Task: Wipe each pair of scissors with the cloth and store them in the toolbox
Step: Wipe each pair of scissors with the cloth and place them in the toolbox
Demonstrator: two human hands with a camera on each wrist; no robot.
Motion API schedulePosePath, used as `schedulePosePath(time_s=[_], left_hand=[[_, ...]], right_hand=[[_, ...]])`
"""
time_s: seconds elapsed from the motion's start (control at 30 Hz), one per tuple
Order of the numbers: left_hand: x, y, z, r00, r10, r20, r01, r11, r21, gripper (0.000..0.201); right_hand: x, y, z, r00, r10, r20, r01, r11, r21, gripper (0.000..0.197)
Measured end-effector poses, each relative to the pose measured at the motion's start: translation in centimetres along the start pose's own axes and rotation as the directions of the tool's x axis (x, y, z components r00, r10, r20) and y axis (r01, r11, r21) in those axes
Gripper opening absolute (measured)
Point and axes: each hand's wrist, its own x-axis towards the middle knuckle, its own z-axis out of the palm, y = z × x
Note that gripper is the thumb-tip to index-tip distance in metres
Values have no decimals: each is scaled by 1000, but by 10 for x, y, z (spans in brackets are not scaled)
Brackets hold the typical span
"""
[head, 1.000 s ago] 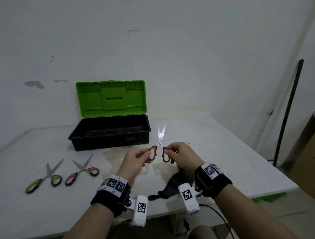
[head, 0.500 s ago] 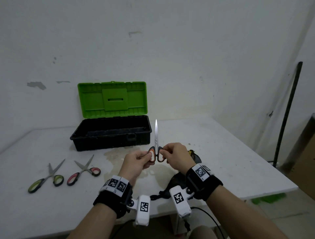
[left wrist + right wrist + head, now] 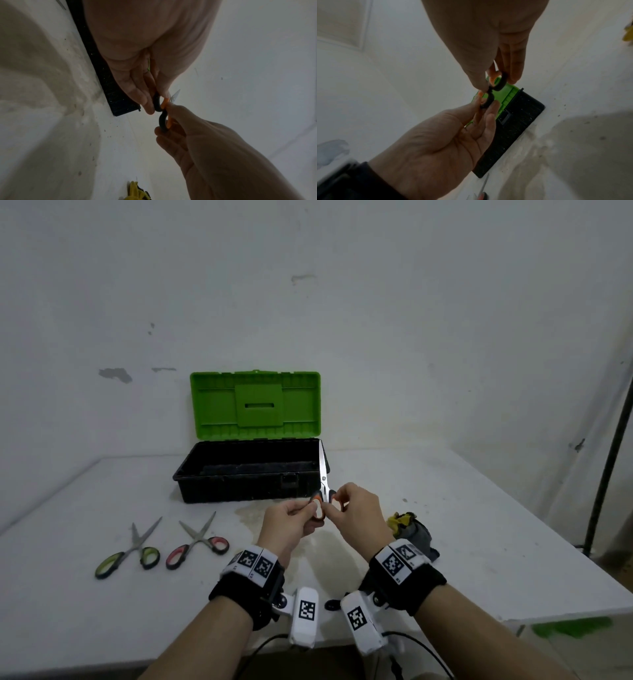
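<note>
I hold orange-and-black scissors (image 3: 323,474) upright in front of me, blades together and pointing up. My left hand (image 3: 298,517) pinches the left handle loop (image 3: 158,102). My right hand (image 3: 346,508) pinches the right loop (image 3: 500,81). The black toolbox (image 3: 246,474) with its green lid (image 3: 255,404) raised stands just behind the scissors. Green-handled scissors (image 3: 128,553) and red-handled scissors (image 3: 198,542) lie with blades apart on the table at the left. The dark cloth with a yellow edge (image 3: 411,529) lies on the table behind my right wrist.
The white table (image 3: 479,525) meets a white wall at the back. A brownish stain (image 3: 250,511) marks the surface before the toolbox. A dark pole (image 3: 609,446) leans at the far right. Something green (image 3: 568,626) lies on the floor past the table's right corner.
The blades stood apart a second ago and have been closed together. The scissors and both hands have lifted slightly toward the toolbox, and the cloth now shows beside my right wrist.
</note>
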Motion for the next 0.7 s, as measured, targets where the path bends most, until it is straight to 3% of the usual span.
schedulePosePath(time_s=[0.3,0.43,0.6,0.7], left_hand=[[39,27,-37,996,58,69,-70,981,180,14],[81,45,-85,985,173,-4,-162,927,339,33],[140,67,-156,954,288,-88,-202,830,520,36],[171,78,-184,938,319,-133,-188,794,578,39]], right_hand=[[35,-36,25,1000,12,11,-12,999,-50,44],[69,-38,20,996,88,-10,-89,993,-78,42],[120,-38,25,993,118,-9,-118,985,-124,45],[152,-43,49,988,141,68,-122,966,-227,48]])
